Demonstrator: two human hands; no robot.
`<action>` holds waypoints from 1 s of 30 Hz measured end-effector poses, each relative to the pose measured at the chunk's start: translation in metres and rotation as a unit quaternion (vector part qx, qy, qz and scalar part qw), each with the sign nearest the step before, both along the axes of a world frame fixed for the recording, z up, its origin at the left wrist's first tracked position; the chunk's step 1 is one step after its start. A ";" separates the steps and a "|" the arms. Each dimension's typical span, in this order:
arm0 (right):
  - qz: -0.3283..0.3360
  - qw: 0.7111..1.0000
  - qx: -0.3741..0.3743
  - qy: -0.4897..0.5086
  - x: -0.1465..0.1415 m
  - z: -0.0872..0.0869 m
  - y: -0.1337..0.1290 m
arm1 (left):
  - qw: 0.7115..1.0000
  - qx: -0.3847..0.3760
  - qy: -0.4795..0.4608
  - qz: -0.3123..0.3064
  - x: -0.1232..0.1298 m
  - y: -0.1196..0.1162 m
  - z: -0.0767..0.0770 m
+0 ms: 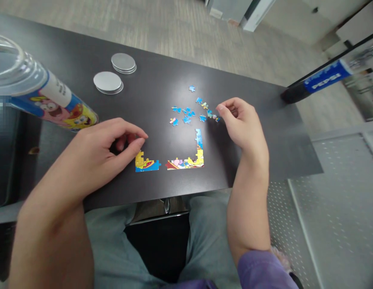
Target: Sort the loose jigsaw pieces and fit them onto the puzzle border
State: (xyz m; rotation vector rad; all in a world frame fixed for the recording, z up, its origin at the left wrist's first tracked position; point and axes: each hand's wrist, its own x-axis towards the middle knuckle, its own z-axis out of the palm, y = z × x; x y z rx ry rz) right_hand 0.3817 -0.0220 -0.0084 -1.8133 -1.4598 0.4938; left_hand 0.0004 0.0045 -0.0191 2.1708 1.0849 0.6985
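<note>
My left hand (111,148) hovers at the left edge of a small joined jigsaw corner (148,165); its thumb and index fingertips nearly meet, with nothing visible between them. Separated by a gap, a longer L-shaped run of joined jigsaw pieces (186,163) has a blue strip (199,138) rising at its right end. Beyond lie several loose, mostly blue jigsaw pieces (187,119), and a single piece (191,88) sits farther off. Beside the right end of these, my right hand (242,120) is closed in a pinch. Whatever its fingertips may hold is hidden.
Two small stacks of silvery discs (107,82) (123,63) lie on the dark table (156,80). A clear-topped cartoon-printed canister (58,104) stands at left, near a dark device (6,160). A Pepsi bottle (320,82) stands at the far right edge.
</note>
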 end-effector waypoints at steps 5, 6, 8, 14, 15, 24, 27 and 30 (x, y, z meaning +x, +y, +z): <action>-0.013 0.999 -0.037 -0.026 0.006 0.012 -0.009 | 1.000 -0.024 0.015 0.012 -0.001 0.002 0.001; -0.012 0.998 -0.053 -0.039 0.007 0.018 -0.013 | 0.999 -0.027 0.018 0.013 -0.001 0.002 0.001; -0.015 0.995 -0.077 -0.064 0.010 0.029 -0.020 | 0.999 -0.028 0.026 0.013 -0.002 0.002 0.000; 0.009 0.991 -0.095 -0.092 0.008 0.031 -0.019 | 0.999 -0.026 0.032 0.015 -0.002 0.004 0.000; 0.019 0.990 -0.096 -0.100 0.007 0.028 -0.017 | 0.999 -0.026 0.032 0.015 -0.002 0.004 0.000; 0.109 0.983 -0.106 -0.101 0.003 0.011 -0.007 | 0.999 -0.034 0.033 0.021 -0.001 0.003 0.002; 0.132 0.984 -0.084 -0.087 -0.001 0.008 -0.005 | 0.999 -0.038 0.031 0.020 0.000 0.003 0.001; 0.174 0.981 -0.048 -0.074 -0.007 0.008 -0.004 | 0.998 -0.039 0.032 0.021 0.001 0.003 0.001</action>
